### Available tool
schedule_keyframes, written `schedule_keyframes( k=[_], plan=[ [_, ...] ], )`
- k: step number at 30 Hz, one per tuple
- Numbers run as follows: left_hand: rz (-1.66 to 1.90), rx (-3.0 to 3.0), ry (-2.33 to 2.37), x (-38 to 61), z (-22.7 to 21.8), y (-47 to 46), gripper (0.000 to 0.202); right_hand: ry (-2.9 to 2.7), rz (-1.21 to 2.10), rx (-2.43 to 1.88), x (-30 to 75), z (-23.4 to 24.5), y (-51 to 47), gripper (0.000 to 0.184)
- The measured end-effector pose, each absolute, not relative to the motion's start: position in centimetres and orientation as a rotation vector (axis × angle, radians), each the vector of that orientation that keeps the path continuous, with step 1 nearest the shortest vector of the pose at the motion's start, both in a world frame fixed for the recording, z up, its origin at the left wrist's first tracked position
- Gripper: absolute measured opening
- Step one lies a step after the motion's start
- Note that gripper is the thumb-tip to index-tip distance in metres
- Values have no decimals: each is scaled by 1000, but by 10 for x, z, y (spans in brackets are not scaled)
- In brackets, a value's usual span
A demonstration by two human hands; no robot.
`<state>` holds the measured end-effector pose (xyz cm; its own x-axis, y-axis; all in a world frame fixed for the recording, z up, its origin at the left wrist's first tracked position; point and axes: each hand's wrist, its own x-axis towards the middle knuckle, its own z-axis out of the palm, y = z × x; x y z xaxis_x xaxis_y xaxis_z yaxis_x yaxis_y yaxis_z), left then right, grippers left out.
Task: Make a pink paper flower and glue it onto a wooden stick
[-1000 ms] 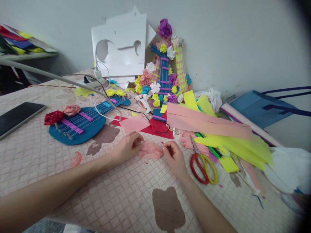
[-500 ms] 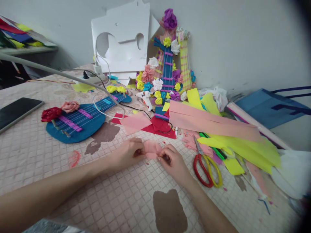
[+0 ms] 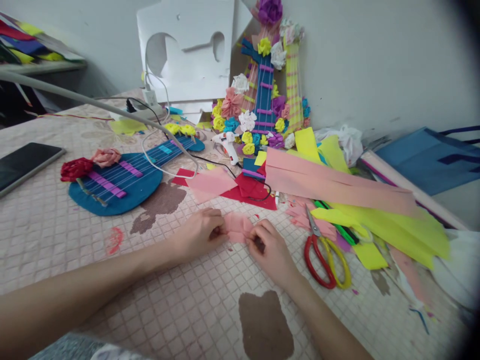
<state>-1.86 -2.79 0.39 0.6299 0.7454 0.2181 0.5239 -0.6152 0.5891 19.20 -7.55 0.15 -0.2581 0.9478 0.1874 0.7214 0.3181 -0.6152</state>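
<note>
A small piece of pink paper [image 3: 237, 227] lies folded on the checked tablecloth [image 3: 180, 300], held between both hands. My left hand [image 3: 198, 233] pinches its left end with curled fingers. My right hand [image 3: 272, 252] pinches its right end, fingers closed over the paper's edge. Red and yellow scissors [image 3: 327, 256] lie just right of my right hand. Long pink paper strips [image 3: 333, 185] and yellow sheets [image 3: 393, 232] lie beyond the scissors.
A blue felt guitar [image 3: 123, 180] with paper roses lies at the left, a phone [image 3: 22, 165] further left. A glue gun [image 3: 227, 145] with its cable, red paper [image 3: 251, 190], flower-covered guitars [image 3: 266, 100] and white card [image 3: 187, 45] stand behind. A blue bag [image 3: 427, 160] is at right.
The hands have drawn closer together, and the pink paper between them is more bunched up. The view has shifted slightly, so the objects sit a little higher and to the right.
</note>
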Motion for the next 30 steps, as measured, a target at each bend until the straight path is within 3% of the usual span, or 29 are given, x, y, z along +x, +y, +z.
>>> schedule_keyframes(
  k=[7, 13, 17, 21, 30],
  plan=[
    [677, 2318, 1071, -16, 3, -32, 8, -1995, 622, -1451, 195, 0, -75, 14],
    [720, 2220, 989, -15, 5, -33, 15, -2017, 760, -1354, 197, 6, -75, 18],
    [693, 2236, 960, -15, 5, -32, 17, -1943, 602, -1488, 186, 2, -74, 6],
    [701, 2246, 954, -15, 7, -30, 15, -1904, 455, -1530, 180, -7, -72, 8],
    [796, 2120, 1023, -17, 5, -28, 17, -1590, 748, -1392, 198, -7, -71, 3]
  ],
)
